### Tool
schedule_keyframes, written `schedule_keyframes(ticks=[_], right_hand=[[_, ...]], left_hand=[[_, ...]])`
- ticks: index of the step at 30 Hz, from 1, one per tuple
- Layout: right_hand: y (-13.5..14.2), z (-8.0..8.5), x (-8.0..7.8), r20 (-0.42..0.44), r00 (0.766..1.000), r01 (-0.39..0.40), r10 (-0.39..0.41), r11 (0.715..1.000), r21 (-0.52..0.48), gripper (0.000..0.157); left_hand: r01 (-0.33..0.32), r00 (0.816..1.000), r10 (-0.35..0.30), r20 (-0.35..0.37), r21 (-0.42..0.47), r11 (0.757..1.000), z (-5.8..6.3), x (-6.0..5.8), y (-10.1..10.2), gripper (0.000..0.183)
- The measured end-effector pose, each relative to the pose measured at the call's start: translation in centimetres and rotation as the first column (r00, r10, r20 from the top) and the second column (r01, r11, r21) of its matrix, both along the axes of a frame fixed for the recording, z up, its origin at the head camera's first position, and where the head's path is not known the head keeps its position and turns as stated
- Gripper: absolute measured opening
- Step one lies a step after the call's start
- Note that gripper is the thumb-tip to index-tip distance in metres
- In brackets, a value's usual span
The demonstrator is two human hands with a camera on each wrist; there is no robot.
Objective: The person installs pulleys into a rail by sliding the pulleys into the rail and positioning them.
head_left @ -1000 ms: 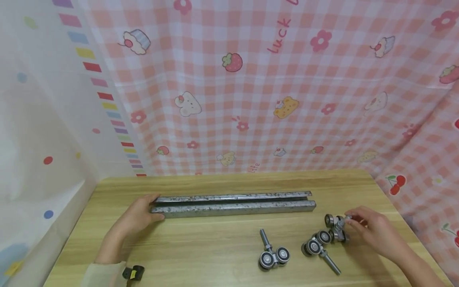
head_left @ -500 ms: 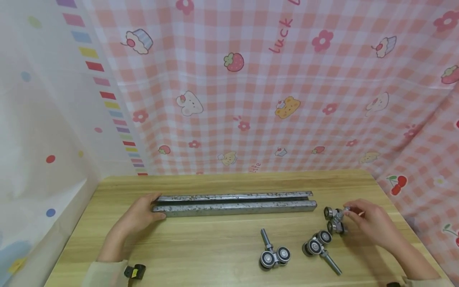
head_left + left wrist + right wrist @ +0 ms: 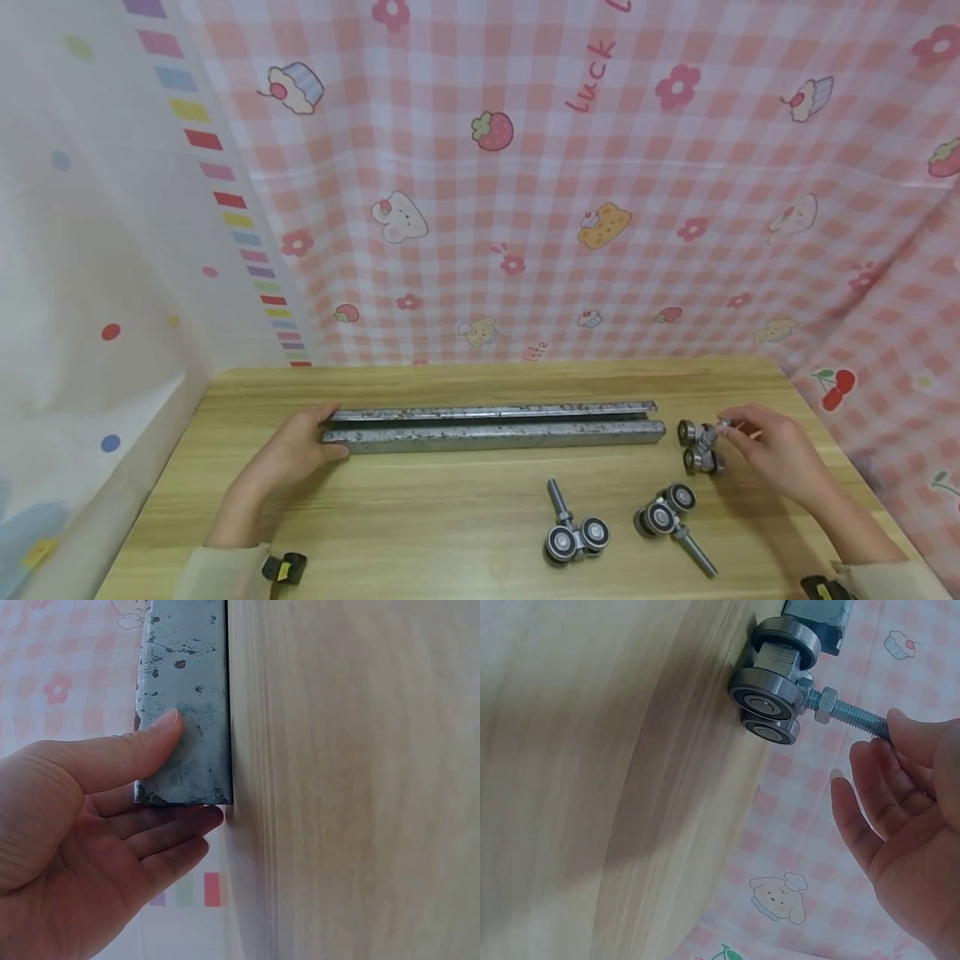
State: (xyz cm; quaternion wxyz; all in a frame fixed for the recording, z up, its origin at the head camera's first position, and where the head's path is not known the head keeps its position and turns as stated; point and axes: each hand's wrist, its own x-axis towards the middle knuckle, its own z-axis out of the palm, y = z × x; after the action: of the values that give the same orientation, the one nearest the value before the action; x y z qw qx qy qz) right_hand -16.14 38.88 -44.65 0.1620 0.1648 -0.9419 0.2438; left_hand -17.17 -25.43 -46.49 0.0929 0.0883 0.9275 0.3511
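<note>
A worn grey steel channel rail (image 3: 495, 437) lies across the table, its slot facing up. My left hand (image 3: 296, 446) grips the rail's left end; in the left wrist view the thumb (image 3: 154, 746) presses on the side wall while the other fingers reach past the end. My right hand (image 3: 776, 450) pinches the threaded bolt (image 3: 859, 718) of a roller trolley (image 3: 699, 448) between thumb and fingertips. That trolley's bearing wheels (image 3: 765, 694) stand at the tabletop, bolt pointing up and away, just off the rail's right end.
Two more roller trolleys lie on the wooden table (image 3: 420, 508): one trolley (image 3: 576, 540) front of the rail, bolt toward the back, and another trolley (image 3: 663, 510) to its right, bolt toward the front. A patterned cloth (image 3: 525, 192) hangs behind the table.
My right hand has moved the pinched trolley backward and slightly left, away from the trolley in front of it, to near the rail's right end. My left hand keeps its grip on the rail.
</note>
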Motion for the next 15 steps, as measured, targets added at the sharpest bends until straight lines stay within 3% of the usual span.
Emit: schedule_keyframes(ticks=[15], right_hand=[[-0.3,0.4,-1.6,0.067,0.996,0.054,-0.054,0.999,0.007,0.013]], left_hand=[[-0.01,1.0,0.01,-0.001,-0.01,1.0,0.1,0.0,0.0,0.073]])
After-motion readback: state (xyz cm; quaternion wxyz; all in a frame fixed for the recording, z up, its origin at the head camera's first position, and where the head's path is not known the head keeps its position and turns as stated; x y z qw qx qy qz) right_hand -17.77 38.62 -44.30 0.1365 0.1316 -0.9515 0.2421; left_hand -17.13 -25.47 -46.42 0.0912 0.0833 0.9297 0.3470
